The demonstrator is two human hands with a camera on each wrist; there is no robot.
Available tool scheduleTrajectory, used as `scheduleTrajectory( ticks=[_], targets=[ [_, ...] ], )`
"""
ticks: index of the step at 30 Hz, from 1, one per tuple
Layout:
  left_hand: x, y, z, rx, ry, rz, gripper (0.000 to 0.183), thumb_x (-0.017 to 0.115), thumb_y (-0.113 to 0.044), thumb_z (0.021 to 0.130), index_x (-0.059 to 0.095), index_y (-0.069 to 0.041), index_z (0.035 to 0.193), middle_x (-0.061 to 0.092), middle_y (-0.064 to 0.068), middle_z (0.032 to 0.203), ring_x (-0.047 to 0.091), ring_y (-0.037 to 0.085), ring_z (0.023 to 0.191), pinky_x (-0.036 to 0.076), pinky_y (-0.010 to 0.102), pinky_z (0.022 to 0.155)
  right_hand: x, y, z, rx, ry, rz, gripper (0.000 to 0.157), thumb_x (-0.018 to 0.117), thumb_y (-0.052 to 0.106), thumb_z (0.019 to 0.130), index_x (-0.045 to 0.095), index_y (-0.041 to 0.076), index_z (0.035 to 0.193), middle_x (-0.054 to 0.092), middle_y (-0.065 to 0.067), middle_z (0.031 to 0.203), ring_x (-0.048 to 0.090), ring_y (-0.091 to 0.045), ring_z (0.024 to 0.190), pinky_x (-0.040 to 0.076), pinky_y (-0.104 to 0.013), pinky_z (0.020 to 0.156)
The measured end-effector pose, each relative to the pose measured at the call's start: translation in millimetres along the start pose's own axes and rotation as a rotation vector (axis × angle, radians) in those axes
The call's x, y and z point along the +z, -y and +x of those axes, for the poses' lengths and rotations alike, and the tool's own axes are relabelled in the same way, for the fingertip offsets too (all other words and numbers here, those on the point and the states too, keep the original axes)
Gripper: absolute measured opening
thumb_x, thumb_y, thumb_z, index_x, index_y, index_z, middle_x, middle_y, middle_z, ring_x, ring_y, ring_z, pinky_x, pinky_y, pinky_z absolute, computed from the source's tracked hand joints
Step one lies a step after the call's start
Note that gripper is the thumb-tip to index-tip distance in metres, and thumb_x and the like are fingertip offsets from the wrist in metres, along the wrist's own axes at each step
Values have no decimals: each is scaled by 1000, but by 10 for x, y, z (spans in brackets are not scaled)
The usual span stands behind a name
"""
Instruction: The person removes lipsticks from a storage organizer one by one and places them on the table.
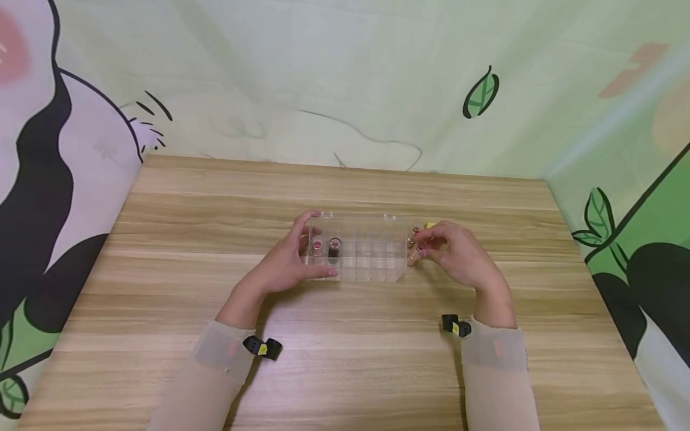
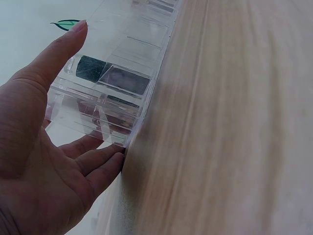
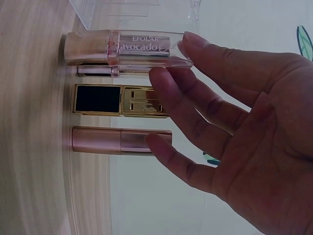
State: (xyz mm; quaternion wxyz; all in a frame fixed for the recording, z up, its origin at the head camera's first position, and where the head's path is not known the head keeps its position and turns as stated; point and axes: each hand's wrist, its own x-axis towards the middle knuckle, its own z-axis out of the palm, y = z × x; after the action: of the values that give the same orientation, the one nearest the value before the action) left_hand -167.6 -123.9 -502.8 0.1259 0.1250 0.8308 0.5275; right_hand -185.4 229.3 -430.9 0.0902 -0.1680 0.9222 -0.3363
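Note:
A clear plastic lipstick organizer (image 1: pixel 374 269) with several compartments stands on the table. My left hand (image 1: pixel 280 263) grips its left end, thumb along the front and fingers round the side. Inside, toward that end, are a red-topped lipstick (image 1: pixel 317 248) and a dark lipstick (image 1: pixel 334 251). Just off the organizer's right end, my right hand (image 1: pixel 458 254) pinches a lipstick (image 3: pixel 142 47) by its clear cap, between thumb and fingers. It stands upright, its rose-gold base down, with "EFOLAR avocado" lettering on it.
Beside the held lipstick stand a black and gold lipstick (image 3: pixel 98 99), a metallic pink lipstick (image 3: pixel 98 140) and a partly hidden pale tube (image 3: pixel 94 71). The wooden table (image 1: pixel 350 347) meets a printed cloth backdrop (image 1: pixel 345 78) behind.

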Motion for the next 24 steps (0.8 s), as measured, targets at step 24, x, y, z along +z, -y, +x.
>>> scheduleTrajectory(
  ticks=[24],
  targets=[
    [1,2,-4,-4,-4,16,114,94,-51,71,16,-51,154,51,8,151,44,38,148,33,59,123,13,1,13,19,19,-22,22,77,7,93,76,6,115,71,-9,111,66,-26,100,52,-38,87]
  ],
)
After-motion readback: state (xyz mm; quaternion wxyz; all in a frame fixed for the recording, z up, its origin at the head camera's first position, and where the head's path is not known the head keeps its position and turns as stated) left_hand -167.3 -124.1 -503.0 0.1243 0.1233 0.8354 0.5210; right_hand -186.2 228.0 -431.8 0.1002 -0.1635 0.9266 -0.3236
